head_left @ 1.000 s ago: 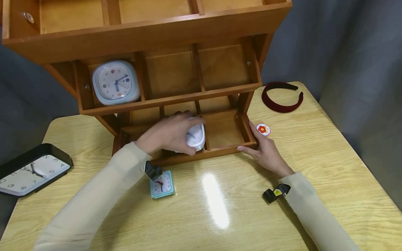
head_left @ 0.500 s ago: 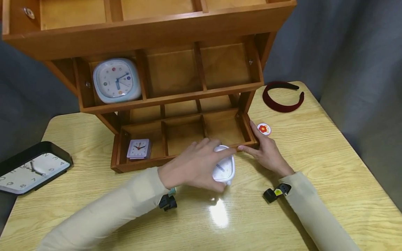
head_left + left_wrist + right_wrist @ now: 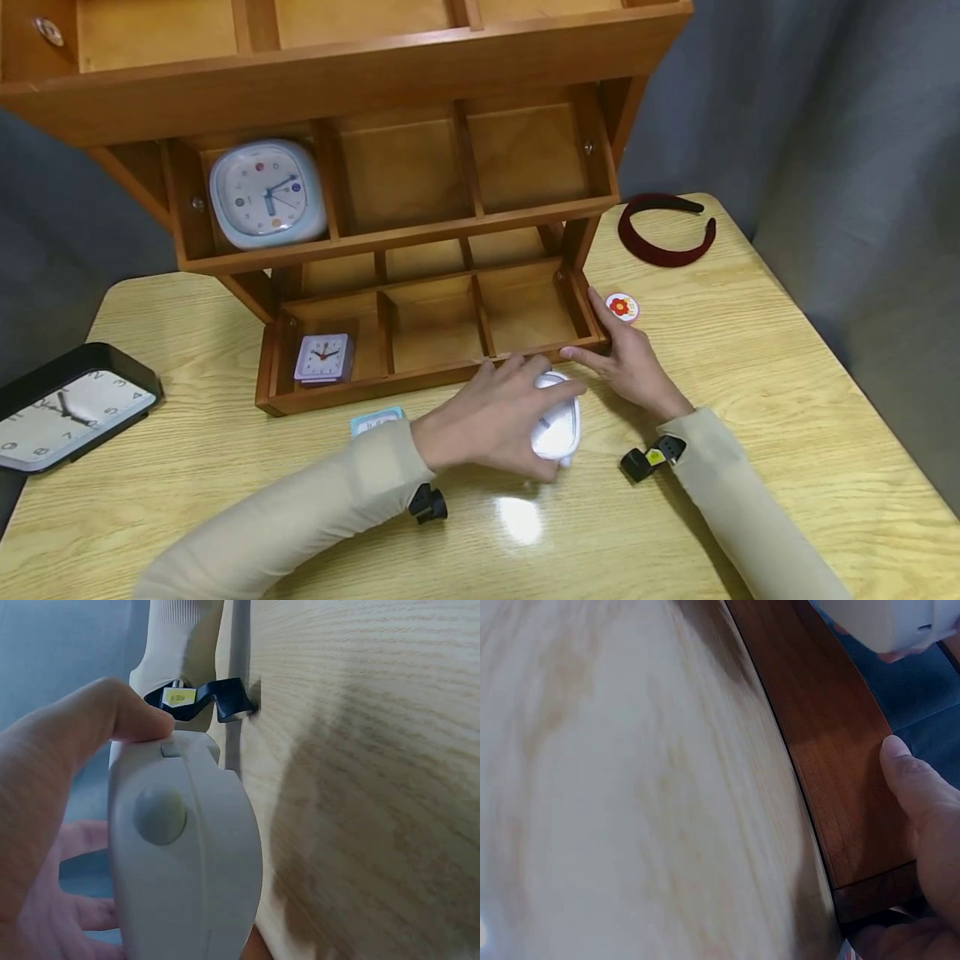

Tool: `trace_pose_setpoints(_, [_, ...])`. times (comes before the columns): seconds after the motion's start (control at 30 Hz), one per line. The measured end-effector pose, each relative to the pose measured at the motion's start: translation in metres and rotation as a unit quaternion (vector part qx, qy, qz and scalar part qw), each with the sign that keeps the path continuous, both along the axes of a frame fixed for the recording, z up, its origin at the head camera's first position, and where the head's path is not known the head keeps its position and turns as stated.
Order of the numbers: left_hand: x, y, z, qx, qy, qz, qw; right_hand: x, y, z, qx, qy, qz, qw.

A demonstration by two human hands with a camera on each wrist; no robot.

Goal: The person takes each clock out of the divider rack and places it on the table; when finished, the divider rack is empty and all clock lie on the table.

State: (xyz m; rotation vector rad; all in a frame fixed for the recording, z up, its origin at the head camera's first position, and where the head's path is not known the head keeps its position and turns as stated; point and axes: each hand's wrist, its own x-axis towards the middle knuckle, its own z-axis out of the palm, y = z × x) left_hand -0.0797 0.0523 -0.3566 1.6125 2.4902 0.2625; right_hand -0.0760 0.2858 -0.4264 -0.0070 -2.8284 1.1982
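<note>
My left hand (image 3: 502, 421) grips a small white alarm clock (image 3: 557, 427) in front of the wooden shelf unit's lowest tray (image 3: 420, 379). In the left wrist view, its thumb presses the rim of the clock's white casing (image 3: 180, 855), and a round button shows on it. At the tray's right front corner, my right hand (image 3: 633, 367) holds on, thumb on the front board (image 3: 832, 765) and fingers along the side. A lilac clock (image 3: 324, 358) sits in the tray's left compartment. My left sleeve partly hides a teal clock (image 3: 375, 419) on the table.
Above, a pale blue clock (image 3: 266, 193) occupies the middle tier's left compartment. The top tier (image 3: 337, 79) juts out over the others. At the table's left lies a black-framed clock (image 3: 82, 408). A dark red headband (image 3: 667, 257) and a round flower badge (image 3: 622, 307) lie right.
My left hand has carried the white clock out from the lowest tray's middle compartment, toward me and to the right. The lilac clock has come into view. My right hand stays at the corner.
</note>
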Motion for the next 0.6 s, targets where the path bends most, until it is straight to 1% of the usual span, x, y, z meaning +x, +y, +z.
trace_pose_setpoints(0.13, [0.001,0.003,-0.004,-0.007,0.002,0.002,1.0000,0.000,0.000,0.000,0.004,-0.001,0.000,1.0000])
trace_pose_setpoints(0.4, [0.005,0.010,-0.015,0.007,0.008,0.002,0.9999,-0.001,0.000,-0.001,0.006,0.001,-0.005,1.0000])
trace_pose_setpoints(0.6, [0.007,0.016,-0.023,0.002,0.006,0.011,0.9999,0.000,-0.001,-0.001,0.004,0.001,-0.005,1.0000])
